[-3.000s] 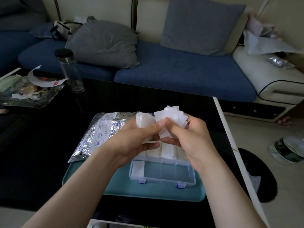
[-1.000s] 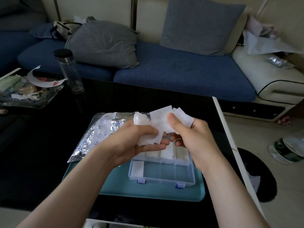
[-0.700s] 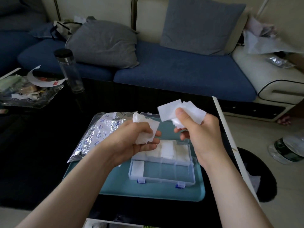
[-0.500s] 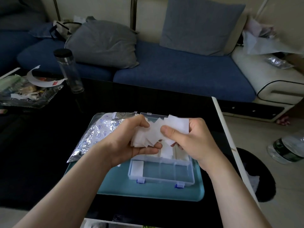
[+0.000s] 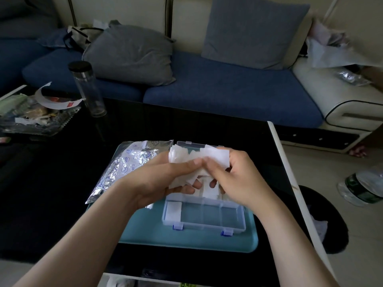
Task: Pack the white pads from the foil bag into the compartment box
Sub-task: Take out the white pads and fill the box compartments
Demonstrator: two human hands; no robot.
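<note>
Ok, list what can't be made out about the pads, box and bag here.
Head view, pad count: the white pads overlap, and the left hand and right hand cover them.
Head view, compartment box far row: hidden behind hands and pads.
Head view, foil bag contents: opaque foil; its print is too small.

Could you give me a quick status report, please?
Left hand and right hand both gripping a bunch of white square pads above the clear plastic compartment box. Near row mostly unfilled. Nothing blocks the box.
</note>
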